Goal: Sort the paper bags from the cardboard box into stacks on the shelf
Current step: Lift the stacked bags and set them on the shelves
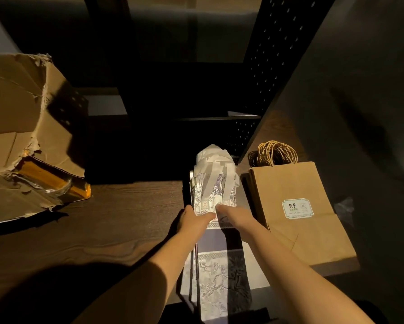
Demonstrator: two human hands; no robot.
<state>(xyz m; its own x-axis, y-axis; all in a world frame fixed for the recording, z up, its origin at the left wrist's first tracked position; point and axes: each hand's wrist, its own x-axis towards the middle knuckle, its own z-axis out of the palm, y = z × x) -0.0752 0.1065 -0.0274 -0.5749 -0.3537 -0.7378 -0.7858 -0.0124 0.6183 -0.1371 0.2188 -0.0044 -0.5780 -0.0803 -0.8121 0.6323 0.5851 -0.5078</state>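
Both hands, left hand point(191, 219) and right hand point(229, 215), gripped 1 patterned white bag point(211, 195) on the white stack point(217, 284) on the shelf point(102, 230). 1 brown stack point(297, 220) just right, 1 torn cardboard box point(21, 127) left.

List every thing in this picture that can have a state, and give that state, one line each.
Cardboard box: torn open, lying on the shelf's left.
Patterned bags: flat stack, white handles at far end.
Brown bags: flat stack, twine handles at far end.
Left hand: grips the patterned stack's left edge.
Right hand: rests on the stack's top; grip unclear.
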